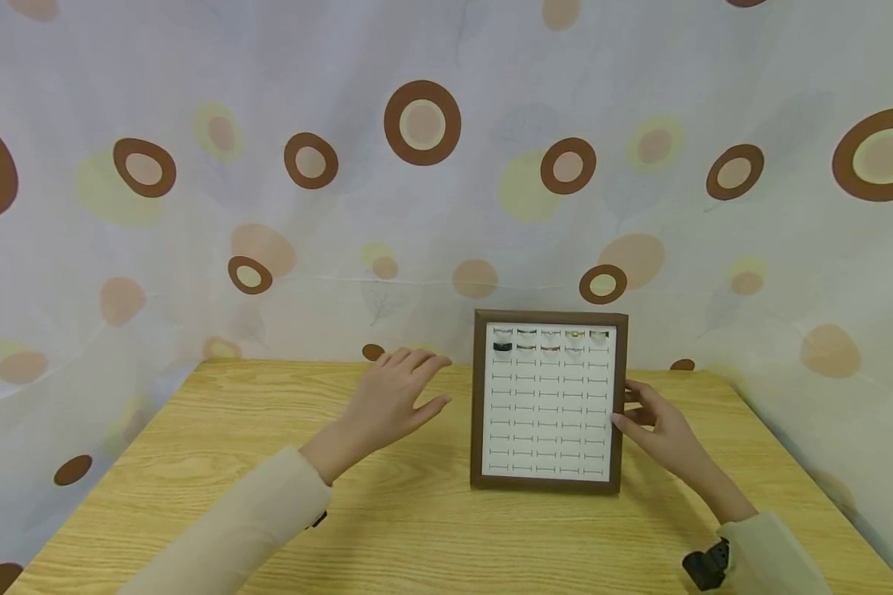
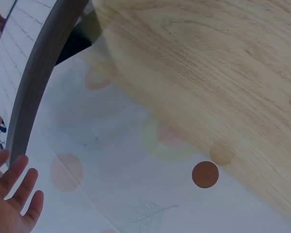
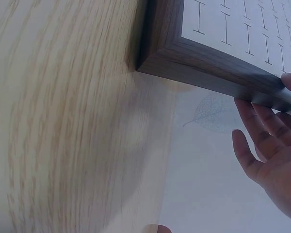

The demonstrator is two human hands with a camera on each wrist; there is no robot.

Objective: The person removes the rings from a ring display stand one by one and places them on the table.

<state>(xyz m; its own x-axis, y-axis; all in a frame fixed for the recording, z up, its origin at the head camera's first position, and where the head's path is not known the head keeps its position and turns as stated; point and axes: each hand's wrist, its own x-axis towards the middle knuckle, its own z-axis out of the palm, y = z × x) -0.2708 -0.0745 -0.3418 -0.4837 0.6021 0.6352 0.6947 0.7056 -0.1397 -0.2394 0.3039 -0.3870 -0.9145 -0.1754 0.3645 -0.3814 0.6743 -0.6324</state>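
Note:
A brown-framed ring display board stands nearly upright on the table. Its white panel has rows of slits, and several rings sit in the top two rows: silver, gold, reddish and a broad black one. My right hand holds the frame's right side, the thumb at its front edge and fingers along the side, as the right wrist view also shows. To the left of the board, my left hand is raised with fingers extended and holds nothing. In the left wrist view those fingers appear close to the frame's edge.
The wooden table carries the board near its back edge. A black support juts from behind the frame. A pale patterned cloth hangs behind the table. A black wrist device sits at the right sleeve.

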